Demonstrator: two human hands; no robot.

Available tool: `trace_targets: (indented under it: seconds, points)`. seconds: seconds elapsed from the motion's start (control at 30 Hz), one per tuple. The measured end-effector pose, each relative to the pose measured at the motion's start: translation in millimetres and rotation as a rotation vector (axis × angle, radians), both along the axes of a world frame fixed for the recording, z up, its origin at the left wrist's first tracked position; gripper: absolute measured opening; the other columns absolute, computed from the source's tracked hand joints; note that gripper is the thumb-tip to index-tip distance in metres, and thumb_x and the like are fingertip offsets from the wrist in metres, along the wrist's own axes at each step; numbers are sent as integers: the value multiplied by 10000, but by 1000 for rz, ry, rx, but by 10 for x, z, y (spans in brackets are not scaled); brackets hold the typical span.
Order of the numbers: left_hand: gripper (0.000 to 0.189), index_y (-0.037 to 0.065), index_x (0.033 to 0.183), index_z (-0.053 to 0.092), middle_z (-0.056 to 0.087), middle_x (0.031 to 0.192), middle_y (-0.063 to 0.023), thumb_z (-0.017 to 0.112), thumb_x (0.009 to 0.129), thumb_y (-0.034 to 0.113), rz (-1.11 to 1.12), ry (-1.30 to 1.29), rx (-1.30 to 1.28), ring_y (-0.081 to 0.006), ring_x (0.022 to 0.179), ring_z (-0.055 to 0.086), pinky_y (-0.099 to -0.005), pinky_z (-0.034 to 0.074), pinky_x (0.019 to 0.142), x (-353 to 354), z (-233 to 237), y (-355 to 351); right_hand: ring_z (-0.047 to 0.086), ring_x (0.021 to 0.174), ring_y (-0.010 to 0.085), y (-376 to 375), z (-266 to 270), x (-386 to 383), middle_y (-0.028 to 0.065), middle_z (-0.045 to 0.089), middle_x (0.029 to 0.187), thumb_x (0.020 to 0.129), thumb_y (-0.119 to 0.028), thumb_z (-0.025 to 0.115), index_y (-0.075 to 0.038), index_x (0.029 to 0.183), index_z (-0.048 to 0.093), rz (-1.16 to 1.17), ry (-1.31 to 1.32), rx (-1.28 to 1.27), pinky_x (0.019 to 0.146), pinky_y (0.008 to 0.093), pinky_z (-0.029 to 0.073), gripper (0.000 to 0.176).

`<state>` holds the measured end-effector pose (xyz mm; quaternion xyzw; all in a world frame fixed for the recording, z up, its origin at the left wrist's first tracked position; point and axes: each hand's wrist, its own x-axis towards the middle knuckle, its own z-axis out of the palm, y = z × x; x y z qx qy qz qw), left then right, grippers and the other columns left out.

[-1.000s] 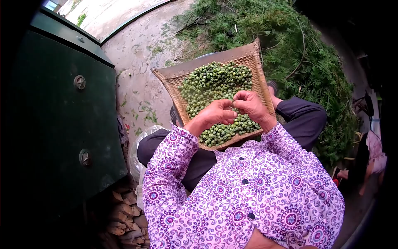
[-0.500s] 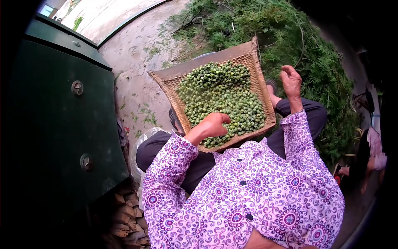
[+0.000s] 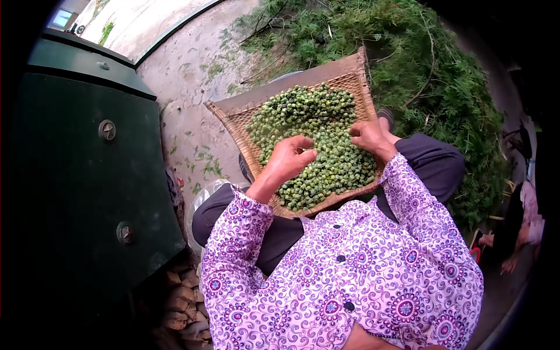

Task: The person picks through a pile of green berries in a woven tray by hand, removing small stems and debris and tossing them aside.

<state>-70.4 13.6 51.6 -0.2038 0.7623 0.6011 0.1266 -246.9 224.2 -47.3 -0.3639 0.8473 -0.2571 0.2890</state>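
Note:
Between my legs rests a woven winnowing basket (image 3: 234, 129), loaded with small, round green cones or berries (image 3: 332, 166). My left hand (image 3: 290, 156) is over the left part of the heap, its thumb and forefinger bent and a little apart, with nothing visible between them. Over the right side of the basket is my right hand (image 3: 373, 139), its fingers curled together above the green pieces. Whatever those right fingers may hold is too small to make out.
Cut green branches (image 3: 455, 105) lie piled beyond and to the right of the basket. A dark green metal door (image 3: 87, 175) stands at the left. Split firewood (image 3: 181, 303) is stacked below it. Another person's hand (image 3: 510, 265) shows at the far right.
My right hand has come from outside the basket, over the branches, leftward and down above the green pieces. My left hand has shifted slightly up and left, its thumb and forefinger now apart.

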Motion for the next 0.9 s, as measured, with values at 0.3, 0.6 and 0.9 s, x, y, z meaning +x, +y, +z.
trace_targets:
  seconds: [0.3, 0.6, 0.9]
  points:
    - [327, -24, 1047, 591, 631, 884, -76, 624, 805, 193, 25, -56, 39, -123, 760, 576, -257, 478, 683, -43, 84, -11, 604, 697, 324, -38, -265, 86, 175, 620, 732, 637, -113, 616, -9, 761, 642, 124, 117, 63, 661, 391, 483, 164]
    - [403, -56, 1063, 571, 610, 1014, -181, 627, 778, 224, -29, -35, 3, -242, 938, 589, -323, 472, 805, -32, -127, 87, 511, 595, 76, -36, 237, 219, -4, 569, 664, 786, -113, 601, -16, 771, 608, -122, -599, -219, 529, 233, 416, 98]
    - [169, -6, 919, 554, 604, 779, -55, 630, 820, 108, 168, -32, 594, -142, 662, 625, -244, 519, 580, -108, -50, 126, 481, 606, 31, -395, 787, 657, -39, 548, 688, 836, -156, 590, -43, 817, 591, -119, -844, -551, 539, 180, 395, 115]
